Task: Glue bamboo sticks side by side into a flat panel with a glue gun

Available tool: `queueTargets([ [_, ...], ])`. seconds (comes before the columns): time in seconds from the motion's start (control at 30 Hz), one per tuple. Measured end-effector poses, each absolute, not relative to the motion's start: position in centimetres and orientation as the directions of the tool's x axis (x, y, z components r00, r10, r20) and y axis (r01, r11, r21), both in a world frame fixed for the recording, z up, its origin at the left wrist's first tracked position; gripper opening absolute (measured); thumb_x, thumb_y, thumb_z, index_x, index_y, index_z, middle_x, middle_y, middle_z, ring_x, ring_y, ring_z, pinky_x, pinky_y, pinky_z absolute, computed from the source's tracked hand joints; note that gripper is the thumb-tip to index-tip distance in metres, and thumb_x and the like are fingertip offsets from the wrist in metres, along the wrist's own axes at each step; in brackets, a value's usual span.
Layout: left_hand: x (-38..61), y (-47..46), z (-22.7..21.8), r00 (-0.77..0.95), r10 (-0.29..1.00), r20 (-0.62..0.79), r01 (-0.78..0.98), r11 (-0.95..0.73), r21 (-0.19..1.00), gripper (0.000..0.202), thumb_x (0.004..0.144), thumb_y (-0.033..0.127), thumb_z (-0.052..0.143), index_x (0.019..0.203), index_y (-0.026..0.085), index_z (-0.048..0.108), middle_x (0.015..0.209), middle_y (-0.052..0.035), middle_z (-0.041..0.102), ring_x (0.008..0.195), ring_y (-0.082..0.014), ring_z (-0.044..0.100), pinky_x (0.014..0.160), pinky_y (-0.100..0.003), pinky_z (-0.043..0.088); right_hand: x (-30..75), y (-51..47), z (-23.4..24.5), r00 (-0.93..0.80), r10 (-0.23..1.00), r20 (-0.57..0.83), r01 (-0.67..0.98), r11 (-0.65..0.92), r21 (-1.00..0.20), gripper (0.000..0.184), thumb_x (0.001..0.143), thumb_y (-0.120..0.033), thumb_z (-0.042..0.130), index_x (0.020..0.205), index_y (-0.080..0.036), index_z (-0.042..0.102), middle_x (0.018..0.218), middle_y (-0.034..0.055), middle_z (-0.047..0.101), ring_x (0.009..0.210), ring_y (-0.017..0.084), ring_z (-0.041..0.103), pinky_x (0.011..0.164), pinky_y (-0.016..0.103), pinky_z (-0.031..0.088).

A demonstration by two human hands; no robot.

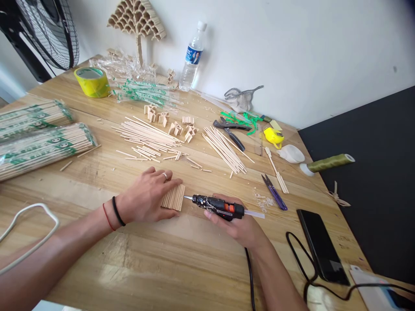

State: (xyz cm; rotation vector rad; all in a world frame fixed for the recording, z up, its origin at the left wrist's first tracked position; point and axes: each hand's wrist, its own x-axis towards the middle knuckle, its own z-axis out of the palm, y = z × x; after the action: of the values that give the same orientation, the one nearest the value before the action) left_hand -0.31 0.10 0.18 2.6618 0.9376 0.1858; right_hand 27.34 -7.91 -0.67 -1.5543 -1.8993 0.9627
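My left hand [147,196] lies on the wooden table [181,268], its fingers pressing down on a small panel of glued wooden sticks [174,197]. It wears a ring, with black and red bands on the wrist. My right hand [240,224] grips a black glue gun [218,205] with an orange trigger. The gun lies nearly level, its metal nozzle pointing left at the panel's right edge. A clear glue stick [254,213] pokes out of the gun's back.
Loose sticks [147,137] and cut stick pieces [177,125] lie beyond my hands, with bundled packs [42,147] at left. Pliers [231,129], purple snips [275,192], yellow tape [92,81], a water bottle [193,56], a phone [320,246] and green thread [327,163] are about.
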Motion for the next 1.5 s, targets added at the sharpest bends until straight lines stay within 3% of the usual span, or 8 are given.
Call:
queueTargets([
  [0.33, -0.6, 0.5, 0.1, 0.775, 0.628, 0.076, 0.541, -0.720, 0.436, 0.064, 0.084, 0.058, 0.072, 0.134, 0.018, 0.063, 0.115, -0.0122, 0.069, 0.098, -0.0318, 0.070, 0.090, -0.046, 0.045, 26.8, -7.6, -0.4, -0.213, 0.976, -0.042, 0.605, 0.098, -0.790, 0.025, 0.092, -0.046, 0.069, 0.082, -0.023, 0.072, 0.076, 0.0034, 0.073, 0.073, 0.023, 0.066, 0.066, 0.031, 0.054],
  [0.87, -0.6, 0.5, 0.2, 0.778, 0.621, 0.094, 0.521, -0.722, 0.456, 0.062, 0.088, 0.061, 0.065, 0.131, 0.016, 0.064, 0.108, -0.0111, 0.069, 0.092, -0.0305, 0.069, 0.086, -0.045, 0.047, 26.2, -7.4, 0.7, -0.298, 0.953, -0.061, 0.543, 0.117, -0.832, 0.030, 0.095, -0.039, 0.064, 0.072, -0.023, 0.052, 0.068, -0.0036, 0.045, 0.063, 0.015, 0.045, 0.059, 0.028, 0.037],
  [1.0, -0.5, 0.5, 0.2, 0.777, 0.623, 0.090, 0.523, -0.718, 0.459, 0.061, 0.088, 0.061, 0.065, 0.131, 0.018, 0.063, 0.109, -0.0108, 0.069, 0.093, -0.0299, 0.070, 0.087, -0.043, 0.047, 26.2, -7.5, 0.7, -0.288, 0.956, -0.057, 0.558, 0.119, -0.821, 0.030, 0.093, -0.041, 0.065, 0.071, -0.023, 0.054, 0.067, -0.0029, 0.047, 0.063, 0.015, 0.047, 0.060, 0.029, 0.040],
  [1.27, -0.6, 0.5, 0.2, 0.775, 0.626, 0.090, 0.528, -0.719, 0.453, 0.064, 0.088, 0.062, 0.065, 0.132, 0.016, 0.064, 0.112, -0.0121, 0.070, 0.096, -0.0308, 0.071, 0.089, -0.044, 0.047, 27.1, -8.4, -0.7, -0.205, 0.977, -0.062, 0.592, 0.073, -0.803, 0.023, 0.085, -0.048, 0.075, 0.079, -0.026, 0.072, 0.079, 0.0049, 0.071, 0.085, 0.028, 0.069, 0.076, 0.039, 0.058],
  [1.5, -0.6, 0.5, 0.2, 0.777, 0.623, 0.088, 0.527, -0.720, 0.451, 0.065, 0.089, 0.063, 0.064, 0.133, 0.016, 0.063, 0.113, -0.0123, 0.070, 0.096, -0.0310, 0.071, 0.090, -0.045, 0.047, 26.8, -8.3, -0.3, -0.276, 0.961, -0.035, 0.595, 0.142, -0.791, 0.025, 0.087, -0.048, 0.073, 0.081, -0.024, 0.073, 0.078, 0.0041, 0.074, 0.081, 0.025, 0.070, 0.078, 0.036, 0.059],
])
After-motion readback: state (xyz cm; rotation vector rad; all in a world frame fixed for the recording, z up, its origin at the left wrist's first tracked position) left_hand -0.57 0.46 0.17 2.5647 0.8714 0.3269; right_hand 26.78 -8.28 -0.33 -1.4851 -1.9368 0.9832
